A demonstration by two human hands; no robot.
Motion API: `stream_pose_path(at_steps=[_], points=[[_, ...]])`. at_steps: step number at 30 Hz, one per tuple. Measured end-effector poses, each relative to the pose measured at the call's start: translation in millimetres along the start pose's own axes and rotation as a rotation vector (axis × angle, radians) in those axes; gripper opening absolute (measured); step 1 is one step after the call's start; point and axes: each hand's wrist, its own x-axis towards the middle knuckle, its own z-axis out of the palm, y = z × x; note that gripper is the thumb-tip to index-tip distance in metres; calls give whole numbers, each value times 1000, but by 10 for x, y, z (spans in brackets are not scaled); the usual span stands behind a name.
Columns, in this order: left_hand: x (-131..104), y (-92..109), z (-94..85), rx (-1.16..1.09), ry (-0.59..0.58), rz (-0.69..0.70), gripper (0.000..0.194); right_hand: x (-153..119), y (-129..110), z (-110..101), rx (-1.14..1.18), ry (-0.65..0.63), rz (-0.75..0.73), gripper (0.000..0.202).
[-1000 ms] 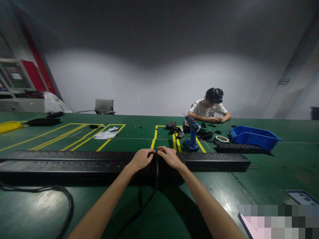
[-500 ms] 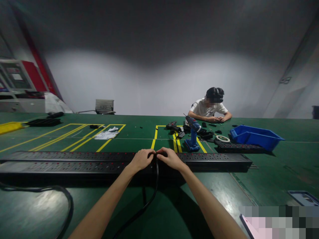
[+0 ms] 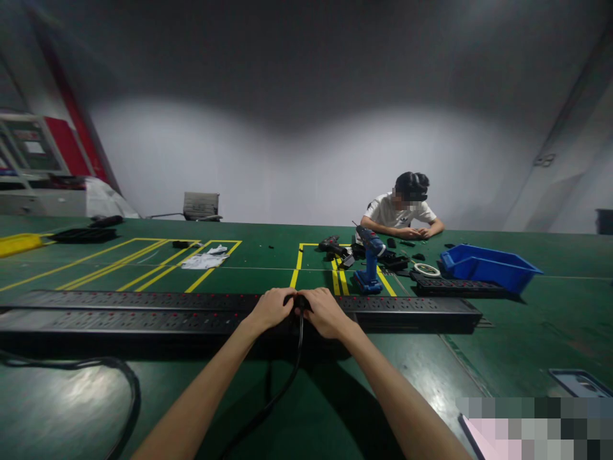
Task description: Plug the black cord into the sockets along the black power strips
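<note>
Black cable (image 3: 299, 348) hangs down toward you from between your left hand (image 3: 271, 308) and right hand (image 3: 324, 311) in the head view; both sets of fingers pinch its dark end over the long socket strips (image 3: 412, 306), which lie across the green table (image 3: 258, 255).

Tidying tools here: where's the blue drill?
In the head view, the blue drill stands right of centre, beyond the power strips and left of the blue bin.
</note>
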Motion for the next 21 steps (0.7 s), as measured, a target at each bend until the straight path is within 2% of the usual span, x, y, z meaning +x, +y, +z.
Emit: stream_pose_path(at_steps=[8,21], points=[[-12,14,-1,-13,-1,5,29,-28,-48,-70,-56,-4,-4,31],[-14,-15,-33,-67,-24,27,30,56,62,23,63,-25,153,40]])
